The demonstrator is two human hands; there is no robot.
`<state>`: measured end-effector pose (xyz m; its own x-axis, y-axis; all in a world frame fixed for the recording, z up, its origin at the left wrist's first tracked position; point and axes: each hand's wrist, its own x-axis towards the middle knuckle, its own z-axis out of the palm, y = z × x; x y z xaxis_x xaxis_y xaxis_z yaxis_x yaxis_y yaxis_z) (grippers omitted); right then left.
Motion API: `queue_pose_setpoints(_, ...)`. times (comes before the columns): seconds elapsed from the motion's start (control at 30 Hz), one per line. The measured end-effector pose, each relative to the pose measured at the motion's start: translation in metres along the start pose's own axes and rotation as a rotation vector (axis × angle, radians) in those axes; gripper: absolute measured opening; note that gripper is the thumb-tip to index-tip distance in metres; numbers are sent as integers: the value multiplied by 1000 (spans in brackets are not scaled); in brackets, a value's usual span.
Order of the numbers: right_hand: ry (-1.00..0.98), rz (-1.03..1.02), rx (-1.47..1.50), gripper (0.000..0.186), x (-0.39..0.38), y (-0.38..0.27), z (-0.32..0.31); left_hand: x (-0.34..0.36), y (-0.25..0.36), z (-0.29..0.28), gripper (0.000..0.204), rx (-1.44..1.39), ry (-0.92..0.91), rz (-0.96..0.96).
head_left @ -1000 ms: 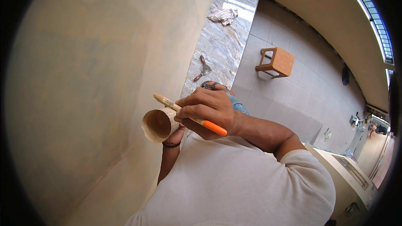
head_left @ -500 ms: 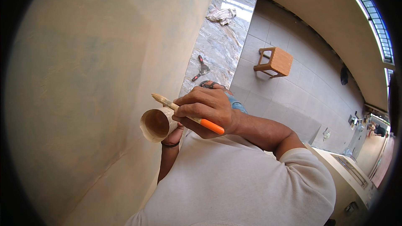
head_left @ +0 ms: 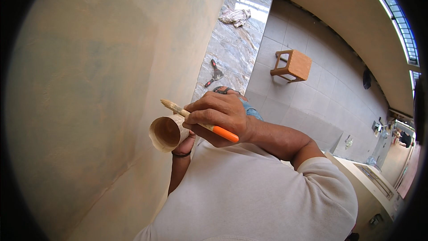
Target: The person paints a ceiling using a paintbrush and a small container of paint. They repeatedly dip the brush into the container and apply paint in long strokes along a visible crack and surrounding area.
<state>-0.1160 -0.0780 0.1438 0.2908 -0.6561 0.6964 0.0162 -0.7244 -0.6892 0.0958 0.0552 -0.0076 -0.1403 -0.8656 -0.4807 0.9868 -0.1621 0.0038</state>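
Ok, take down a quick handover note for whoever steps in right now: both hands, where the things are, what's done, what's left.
Right hand: closed around a paintbrush with an orange handle end, bristles toward the wall.
Left hand: mostly hidden, holding a cream cup tipped on its side, mouth toward the wall; contents not visible.
Elsewhere: hand tool and crumpled rag on the marble ledge, stool on the tiled floor.
Done: cannot tell; the wall looks blotchy.
Left: brush is not touching the wall.

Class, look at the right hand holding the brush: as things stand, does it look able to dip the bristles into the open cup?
Probably yes. The right hand grips the brush just above the cup, which the left hand holds from behind. The cup's open mouth faces up with nothing across it, and the bristles lie beside its rim.
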Motion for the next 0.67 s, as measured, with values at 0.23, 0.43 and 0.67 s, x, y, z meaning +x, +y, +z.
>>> queue_pose_setpoints(0.23, -72, 5, -7, 31, 3, -3, -3, 2, 11, -66, 60, -70, -54, -33)
queue_pose_setpoints(0.43, 48, 328, 231, 20, 3, -1, 4, 12, 1, -25, 69, -105, -365, -17)
queue_pose_setpoints(0.67, 258, 494, 673, 16, 53, -6, 30, -7, 11, -15, 66, -88, -507, 134)
